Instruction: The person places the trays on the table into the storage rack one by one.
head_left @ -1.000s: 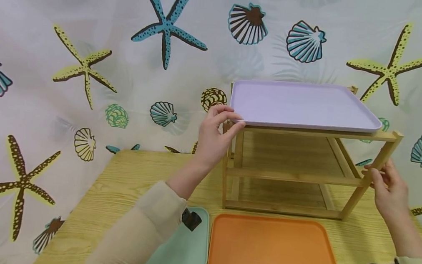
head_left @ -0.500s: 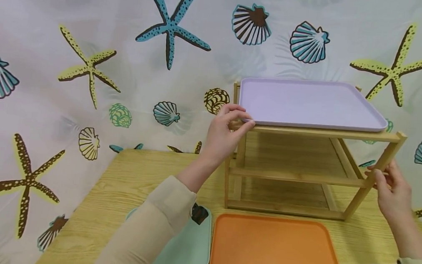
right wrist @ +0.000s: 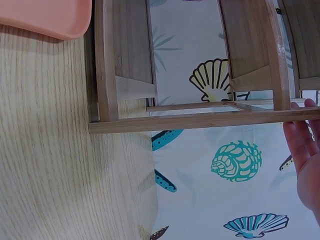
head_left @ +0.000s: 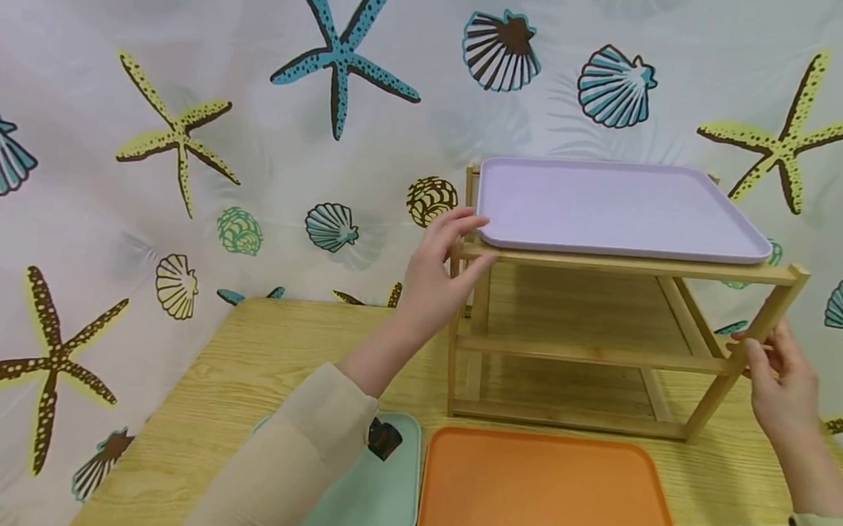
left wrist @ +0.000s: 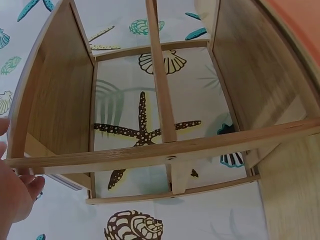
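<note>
A lilac tray (head_left: 622, 209) lies on top of a three-level wooden rack (head_left: 586, 354). At its front left corner is my left hand (head_left: 439, 273), fingers at the tray's side and thumb extended by the top front rail, with a gap between the tips. The left wrist view shows this hand (left wrist: 15, 190) at the end of the rail. My right hand (head_left: 787, 383) holds the rack's front right leg between thumb and fingers, about midway up. In the right wrist view, the fingers (right wrist: 302, 137) of that hand meet the wooden leg.
An orange tray (head_left: 550, 508) lies on the wooden table (head_left: 295, 327) in front of the rack. Left of it is a mint green tray (head_left: 371, 492), partly hidden by my left sleeve. A curtain (head_left: 370, 167) printed with shells and starfish hangs behind.
The lilac tray has shifted slightly right on the rack. My left hand has then loosened from its corner and drawn a little left. My right hand keeps its hold on the leg.
</note>
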### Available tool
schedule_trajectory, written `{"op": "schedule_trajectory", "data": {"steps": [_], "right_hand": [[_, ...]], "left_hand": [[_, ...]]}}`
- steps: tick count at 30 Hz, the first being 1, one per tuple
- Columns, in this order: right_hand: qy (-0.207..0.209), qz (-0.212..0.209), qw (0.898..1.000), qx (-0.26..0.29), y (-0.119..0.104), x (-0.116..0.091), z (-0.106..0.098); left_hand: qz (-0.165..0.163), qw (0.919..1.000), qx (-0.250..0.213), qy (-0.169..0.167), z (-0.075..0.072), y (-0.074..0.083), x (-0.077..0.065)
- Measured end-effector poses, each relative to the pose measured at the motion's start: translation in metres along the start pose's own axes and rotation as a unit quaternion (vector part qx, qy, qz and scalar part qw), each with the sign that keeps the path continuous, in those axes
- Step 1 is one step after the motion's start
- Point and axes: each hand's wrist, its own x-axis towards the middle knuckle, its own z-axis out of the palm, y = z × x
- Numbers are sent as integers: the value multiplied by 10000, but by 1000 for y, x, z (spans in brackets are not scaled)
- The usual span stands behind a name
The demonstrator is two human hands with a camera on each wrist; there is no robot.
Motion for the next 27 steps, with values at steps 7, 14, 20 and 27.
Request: {"op": "schedule_trajectory", "data": {"steps": [7,14,20,27], "right_hand": [[-29,149,9999,75,1,-1,1],[-38,172,9998,52,-2,0,2],[-92,179,9998,88,-3,-2,2],[-23,224,9996,148,-4,-2,3]], "left_hand": [[-207,9974,-564,391,-26,-6,-55],[-1010,9909,-894,-44,-56,-25,-130],[-1624,9847,-452,-434,-96,-41,-180],[-2128,9747,236,-640,-153,-71,-216]]}}
